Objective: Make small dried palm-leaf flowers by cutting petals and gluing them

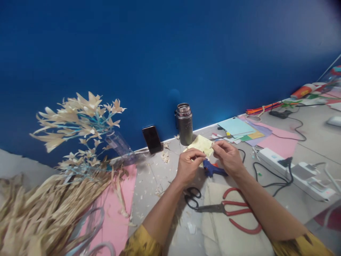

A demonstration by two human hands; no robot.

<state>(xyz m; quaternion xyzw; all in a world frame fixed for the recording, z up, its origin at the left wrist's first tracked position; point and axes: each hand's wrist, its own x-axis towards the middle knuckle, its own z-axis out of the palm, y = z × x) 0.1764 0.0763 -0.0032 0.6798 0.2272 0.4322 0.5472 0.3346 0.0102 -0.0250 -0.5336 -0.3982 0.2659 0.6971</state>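
Observation:
My left hand and my right hand face each other over the table, slightly apart. On each, thumb and forefinger are pinched together; whatever they hold is too small to make out. Just below my fingers lies a blue hot glue gun. Behind them is a crumpled pale yellow sheet. Nearer to me, scissors with red handles rest on a folded cream cloth. Beside their blades are black-handled scissors, partly hidden by my left arm.
A dark open flask and a phone stand by the blue wall. Left are pale husk-like flowers in a clear bottle, above dried husks and pink paper. Right are coloured sheets and a corded power strip.

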